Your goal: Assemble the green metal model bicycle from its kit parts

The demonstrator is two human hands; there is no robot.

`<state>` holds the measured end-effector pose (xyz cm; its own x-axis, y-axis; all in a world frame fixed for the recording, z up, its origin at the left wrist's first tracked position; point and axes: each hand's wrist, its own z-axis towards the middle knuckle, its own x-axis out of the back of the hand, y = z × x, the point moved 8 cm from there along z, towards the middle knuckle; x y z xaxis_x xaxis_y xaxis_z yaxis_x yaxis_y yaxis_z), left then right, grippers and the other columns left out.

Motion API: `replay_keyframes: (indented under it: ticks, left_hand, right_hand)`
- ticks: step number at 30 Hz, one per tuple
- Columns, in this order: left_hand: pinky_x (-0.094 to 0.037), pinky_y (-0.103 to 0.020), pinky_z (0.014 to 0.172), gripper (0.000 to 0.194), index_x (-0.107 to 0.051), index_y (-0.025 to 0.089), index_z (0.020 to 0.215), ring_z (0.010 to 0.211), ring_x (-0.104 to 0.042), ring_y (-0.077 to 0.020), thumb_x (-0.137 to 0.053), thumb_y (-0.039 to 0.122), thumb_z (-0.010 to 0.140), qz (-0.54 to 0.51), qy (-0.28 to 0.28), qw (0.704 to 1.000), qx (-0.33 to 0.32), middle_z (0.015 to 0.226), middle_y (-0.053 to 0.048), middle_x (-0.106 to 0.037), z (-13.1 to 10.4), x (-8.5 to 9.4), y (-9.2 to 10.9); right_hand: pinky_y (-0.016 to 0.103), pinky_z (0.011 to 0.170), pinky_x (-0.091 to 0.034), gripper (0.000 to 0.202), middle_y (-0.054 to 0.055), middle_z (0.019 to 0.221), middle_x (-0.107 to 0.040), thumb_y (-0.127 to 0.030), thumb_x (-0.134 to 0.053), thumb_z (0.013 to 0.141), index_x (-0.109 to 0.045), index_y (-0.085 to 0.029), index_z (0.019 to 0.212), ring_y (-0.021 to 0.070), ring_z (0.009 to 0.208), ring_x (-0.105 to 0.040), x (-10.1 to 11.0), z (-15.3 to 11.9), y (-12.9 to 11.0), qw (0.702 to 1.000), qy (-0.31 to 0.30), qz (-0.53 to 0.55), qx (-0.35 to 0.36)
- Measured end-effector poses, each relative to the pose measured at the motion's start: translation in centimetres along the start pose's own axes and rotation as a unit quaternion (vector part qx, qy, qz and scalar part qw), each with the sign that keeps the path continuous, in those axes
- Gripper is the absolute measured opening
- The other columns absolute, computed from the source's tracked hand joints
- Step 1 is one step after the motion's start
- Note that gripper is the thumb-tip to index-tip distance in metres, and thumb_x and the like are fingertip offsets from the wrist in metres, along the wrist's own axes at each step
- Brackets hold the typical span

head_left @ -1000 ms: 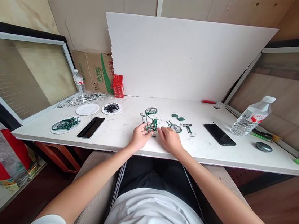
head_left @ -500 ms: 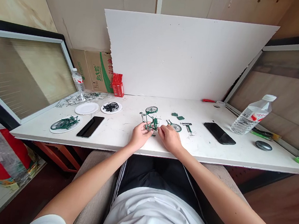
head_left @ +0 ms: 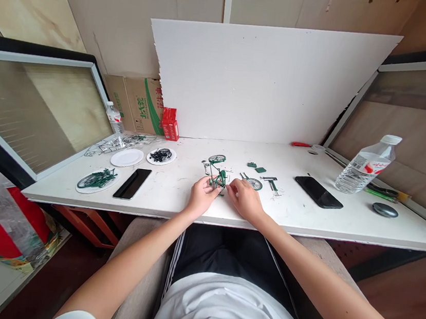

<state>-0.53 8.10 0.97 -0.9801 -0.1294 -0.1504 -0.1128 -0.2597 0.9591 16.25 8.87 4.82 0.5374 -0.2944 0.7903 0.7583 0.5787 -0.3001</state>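
My left hand (head_left: pixel 201 195) grips a small green model bicycle (head_left: pixel 221 177) by its lower frame, with its wheel (head_left: pixel 217 158) pointing away from me. Close to the bicycle's right side is my right hand (head_left: pixel 245 197), its thumb and fingertips drawn together. Whatever is between those fingertips is too small to make out. Beyond the right hand lie a loose spoked wheel (head_left: pixel 253 184), a dark green frame-like part (head_left: pixel 273 185) and two small green pieces (head_left: pixel 260 170).
On the left are plates with green parts (head_left: pixel 97 179) and black parts (head_left: pixel 161 156), a bare white plate (head_left: pixel 127 157) and a phone (head_left: pixel 132 184). A second phone (head_left: pixel 318 192), a water bottle (head_left: pixel 368 163) and a grey oval object (head_left: pixel 385 209) stand right. A white board (head_left: pixel 269 83) rises behind.
The whole view has shifted slightly. My right fingertips have loosened a little beside the bicycle, while my left hand keeps its hold.
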Motion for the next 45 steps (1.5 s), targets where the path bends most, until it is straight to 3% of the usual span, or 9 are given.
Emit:
replay_keyframes:
  ticks: [11,16,19,30,33,37,41,45]
  left_hand:
    - [-0.06,-0.051,0.112,0.045,-0.069,0.012,0.127,0.116,-0.078,-0.0292,-0.083,0.013,0.085,0.017,-0.023,1.0,0.001,0.13,-0.021,-0.077,-0.4,-0.4,0.4]
    - [-0.059,-0.05,0.113,0.044,-0.069,0.012,0.126,0.117,-0.078,-0.0288,-0.083,0.013,0.084,0.012,-0.005,1.0,0.0,0.132,-0.021,-0.076,-0.4,-0.1,0.9]
    - [-0.059,-0.05,0.114,0.044,-0.069,0.012,0.125,0.118,-0.078,-0.0291,-0.085,0.015,0.084,0.01,-0.004,1.0,-0.009,0.134,-0.022,-0.075,-0.5,-0.1,1.3]
    - [-0.06,-0.051,0.113,0.043,-0.07,0.013,0.124,0.116,-0.079,-0.0295,-0.086,0.019,0.085,0.018,-0.028,0.999,-0.018,0.134,-0.021,-0.076,-0.6,-0.5,1.0]
    - [-0.06,-0.05,0.113,0.044,-0.069,0.014,0.124,0.118,-0.078,-0.0294,-0.087,0.02,0.084,0.007,-0.019,1.0,-0.019,0.137,-0.02,-0.074,-0.6,-0.4,1.1]
    - [-0.061,-0.048,0.112,0.045,-0.068,0.012,0.124,0.115,-0.079,-0.0278,-0.086,0.018,0.084,0.002,0.004,1.0,-0.015,0.133,-0.021,-0.076,-0.5,-0.1,1.2]
    - [-0.06,-0.051,0.112,0.044,-0.068,0.011,0.124,0.115,-0.079,-0.0292,-0.085,0.016,0.084,0.003,0.01,1.0,-0.007,0.138,-0.023,-0.073,-0.6,-0.1,1.2]
    - [-0.06,-0.052,0.114,0.043,-0.068,0.013,0.124,0.115,-0.079,-0.0288,-0.085,0.017,0.085,0.014,-0.01,1.0,-0.018,0.136,-0.021,-0.074,-0.8,-0.4,1.2]
  right_hand:
    - [0.032,0.062,-0.026,0.047,0.008,0.077,-0.064,-0.043,-0.04,0.115,-0.056,-0.021,0.077,0.0199,0.068,-0.055,-0.1,0.1,0.1,0.997,-0.037,-0.048,-0.036]
    - [0.03,0.065,-0.032,0.025,0.006,0.086,-0.07,-0.039,-0.053,0.11,-0.06,-0.021,0.095,0.0219,0.082,-0.063,0.2,0.0,-0.1,1.0,-0.01,0.015,-0.021]
    - [0.03,0.065,-0.032,0.021,0.007,0.089,-0.071,-0.032,-0.052,0.11,-0.059,-0.021,0.094,0.0235,0.089,-0.063,0.1,0.0,-0.5,1.0,-0.002,0.007,0.017]
    - [0.033,0.062,-0.026,0.055,0.009,0.076,-0.065,-0.046,-0.033,0.116,-0.057,-0.021,0.074,0.0203,0.067,-0.056,-0.4,0.0,0.2,0.997,-0.044,-0.043,-0.037]
    - [0.032,0.063,-0.028,0.046,0.009,0.081,-0.069,-0.047,-0.038,0.114,-0.062,-0.021,0.085,0.0216,0.073,-0.061,0.2,0.0,0.0,0.998,-0.031,-0.008,-0.046]
    - [0.03,0.068,-0.035,0.022,0.009,0.096,-0.074,-0.037,-0.05,0.11,-0.062,-0.02,0.103,0.0241,0.091,-0.066,0.5,0.0,-0.4,1.0,0.007,0.028,-0.006]
    - [0.031,0.065,-0.032,0.026,0.01,0.094,-0.072,-0.037,-0.047,0.112,-0.061,-0.02,0.098,0.0247,0.091,-0.065,-0.3,0.0,0.1,1.0,0.001,-0.017,-0.002]
    - [0.031,0.063,-0.027,0.04,0.01,0.087,-0.07,-0.041,-0.039,0.115,-0.061,-0.02,0.089,0.0229,0.078,-0.061,-0.8,0.1,0.5,0.997,-0.029,-0.06,-0.03]
